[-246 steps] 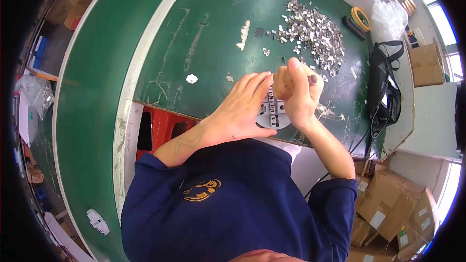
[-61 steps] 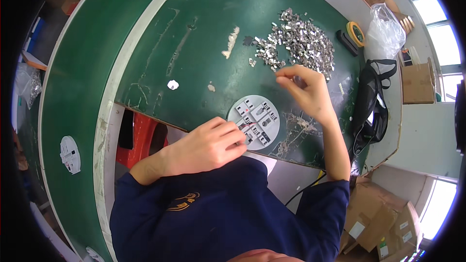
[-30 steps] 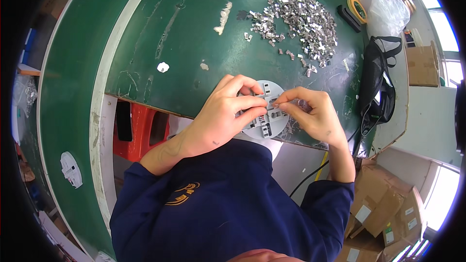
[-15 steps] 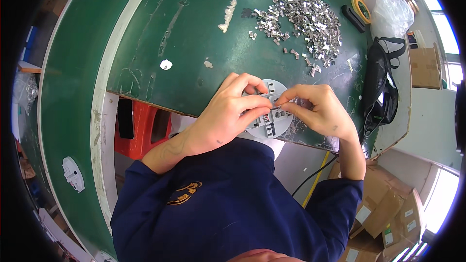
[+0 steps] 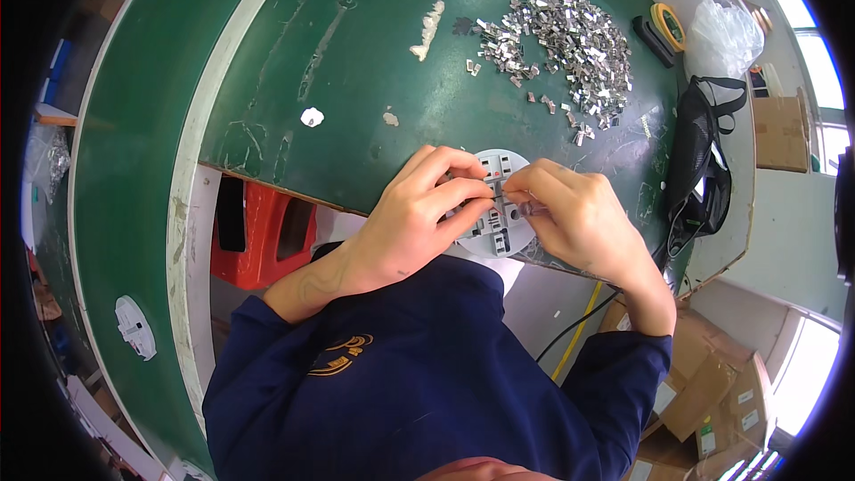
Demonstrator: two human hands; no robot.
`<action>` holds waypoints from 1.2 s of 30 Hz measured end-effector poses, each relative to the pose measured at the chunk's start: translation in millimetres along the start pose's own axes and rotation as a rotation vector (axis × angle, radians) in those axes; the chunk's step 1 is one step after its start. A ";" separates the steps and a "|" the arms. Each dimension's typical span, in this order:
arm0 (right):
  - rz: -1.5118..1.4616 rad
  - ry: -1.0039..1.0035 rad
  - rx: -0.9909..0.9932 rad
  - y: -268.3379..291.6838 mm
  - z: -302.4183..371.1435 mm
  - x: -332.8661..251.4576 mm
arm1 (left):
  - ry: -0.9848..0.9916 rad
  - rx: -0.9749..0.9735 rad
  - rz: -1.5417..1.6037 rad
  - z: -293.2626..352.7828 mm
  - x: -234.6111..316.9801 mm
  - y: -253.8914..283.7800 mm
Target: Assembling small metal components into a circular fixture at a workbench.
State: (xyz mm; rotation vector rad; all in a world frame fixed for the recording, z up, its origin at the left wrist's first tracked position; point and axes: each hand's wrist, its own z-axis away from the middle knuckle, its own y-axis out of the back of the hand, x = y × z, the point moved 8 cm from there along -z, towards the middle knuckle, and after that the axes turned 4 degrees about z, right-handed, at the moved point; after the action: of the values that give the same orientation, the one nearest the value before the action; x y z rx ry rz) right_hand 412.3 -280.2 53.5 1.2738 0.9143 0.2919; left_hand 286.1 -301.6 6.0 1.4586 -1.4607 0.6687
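A round, light grey plastic housing (image 5: pixel 515 237) with moulded slots and small dark and metallic parts lies at the table's near edge. My left hand (image 5: pixel 414 209) covers its left side; thumb and fingertips come together over the middle of the housing. From the right, my right hand (image 5: pixel 579 218) reaches over it with fingers curled and thumb tucked low. Both sets of fingertips nearly meet at the housing's centre. Whatever small piece is pinched there is hidden by the fingers. A heap of small shiny metal clips (image 5: pixel 579 49) lies beyond the hands at the far right.
A yellow tape roll (image 5: pixel 668 27), a black block-shaped item (image 5: pixel 653 41), a clear plastic bag (image 5: pixel 723 31) and a black mesh pouch (image 5: pixel 699 160) line the right side. Another white housing (image 5: pixel 134 328) sits on the left green surface. A red stool (image 5: pixel 276 236) stands below.
My right hand has turned and curled more over the housing, its fingertips shifting slightly up. My left fingers have drawn closer together. The whole view has shifted slightly.
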 end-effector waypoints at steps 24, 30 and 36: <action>0.274 0.186 -0.023 -17.0 -1.5 -26.1 | -0.033 0.056 -0.047 3.6 2.7 7.1; 0.161 0.183 -0.056 -16.7 -5.1 -21.4 | 0.002 -0.004 -0.031 7.7 -1.6 5.8; 0.029 0.158 0.033 -10.8 -3.8 -16.6 | 0.034 -0.102 -0.092 11.7 7.5 1.5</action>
State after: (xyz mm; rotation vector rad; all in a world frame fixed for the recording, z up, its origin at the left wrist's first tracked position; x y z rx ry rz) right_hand 396.1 -291.8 50.7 1.3093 1.0395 0.4060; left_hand 282.9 -315.0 8.0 1.4193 -1.3731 0.5520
